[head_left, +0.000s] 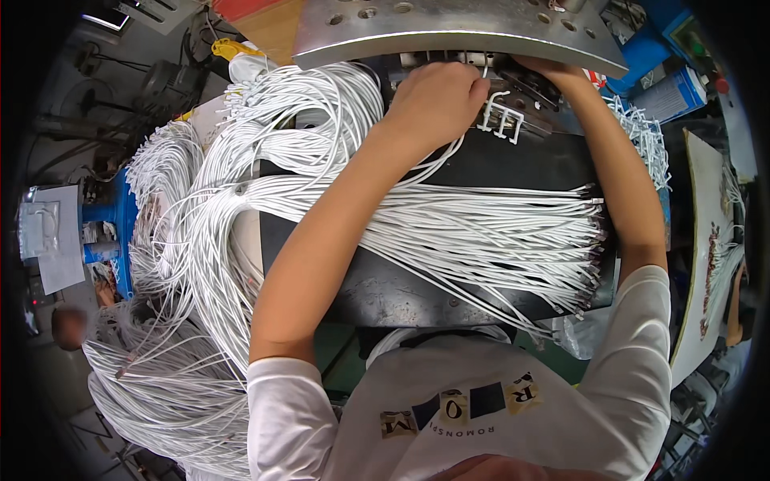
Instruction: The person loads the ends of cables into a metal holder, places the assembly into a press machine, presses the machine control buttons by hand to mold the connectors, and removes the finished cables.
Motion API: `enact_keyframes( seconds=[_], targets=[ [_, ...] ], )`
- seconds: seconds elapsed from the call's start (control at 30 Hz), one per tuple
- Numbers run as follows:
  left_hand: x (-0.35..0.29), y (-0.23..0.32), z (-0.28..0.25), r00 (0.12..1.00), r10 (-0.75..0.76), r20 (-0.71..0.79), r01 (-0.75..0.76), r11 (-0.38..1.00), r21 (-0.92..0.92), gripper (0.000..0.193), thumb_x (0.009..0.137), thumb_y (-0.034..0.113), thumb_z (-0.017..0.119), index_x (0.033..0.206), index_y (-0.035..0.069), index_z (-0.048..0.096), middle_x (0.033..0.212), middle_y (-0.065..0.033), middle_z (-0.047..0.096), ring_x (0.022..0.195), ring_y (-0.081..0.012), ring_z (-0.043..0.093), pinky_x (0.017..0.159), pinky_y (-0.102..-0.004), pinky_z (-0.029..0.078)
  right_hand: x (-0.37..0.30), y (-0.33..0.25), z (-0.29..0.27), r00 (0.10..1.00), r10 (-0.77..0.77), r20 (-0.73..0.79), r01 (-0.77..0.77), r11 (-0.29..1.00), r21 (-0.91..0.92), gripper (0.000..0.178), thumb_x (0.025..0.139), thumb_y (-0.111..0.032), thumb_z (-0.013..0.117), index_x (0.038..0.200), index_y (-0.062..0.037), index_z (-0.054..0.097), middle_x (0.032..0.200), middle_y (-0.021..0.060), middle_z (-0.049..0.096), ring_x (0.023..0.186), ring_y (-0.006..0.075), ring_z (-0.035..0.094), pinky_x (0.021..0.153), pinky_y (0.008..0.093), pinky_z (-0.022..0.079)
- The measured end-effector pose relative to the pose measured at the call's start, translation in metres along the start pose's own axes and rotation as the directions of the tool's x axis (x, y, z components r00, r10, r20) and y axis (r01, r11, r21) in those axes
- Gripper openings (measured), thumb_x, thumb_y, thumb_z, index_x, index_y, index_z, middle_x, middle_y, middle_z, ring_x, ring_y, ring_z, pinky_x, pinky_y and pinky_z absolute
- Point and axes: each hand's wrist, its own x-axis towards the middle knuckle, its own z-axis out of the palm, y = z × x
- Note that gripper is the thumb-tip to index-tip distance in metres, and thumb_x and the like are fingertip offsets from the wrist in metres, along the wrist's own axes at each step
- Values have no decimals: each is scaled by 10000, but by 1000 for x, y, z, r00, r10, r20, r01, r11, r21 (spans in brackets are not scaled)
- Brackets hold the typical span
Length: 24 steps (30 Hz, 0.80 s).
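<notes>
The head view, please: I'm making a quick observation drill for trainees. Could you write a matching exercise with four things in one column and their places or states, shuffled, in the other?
Things
1. left hand
2. right hand
3. metal plate
4. white cables on the table

Places or states
A. grey, with round holes in its top
B. fanned out, with their ends toward the picture's right
C. fingers hidden behind the plate's edge
D. curled, knuckles in view, beside the plate's near edge

Right pairs: 1-D, 2-C, 3-A, 4-B
</notes>
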Motion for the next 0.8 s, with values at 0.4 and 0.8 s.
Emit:
enact_keyframes(
  seconds=[0.4,0.8],
  targets=[
    [-16,-27,28,863,236,-448,-2,886,463,424,1012,324,550,1328,51,615,1356,-185,594,1316,-407,508,1131,-601,303,0,-141,-97,985,-50,163,7,967,254,405,1062,-362,515,1285,-41,621,1178,262,654,1099,450,606,974,490,469],
    [-27,-7,4,939,50,-340,17,982,191,425,983,281,612,1309,9,600,1389,-212,551,1300,-418,520,1115,-542,380,5,-134,-98,964,-9,266,-94,922,375,387,1055,-281,526,1333,-16,570,1198,263,650,1123,463,589,1002,511,448]
  ],
)
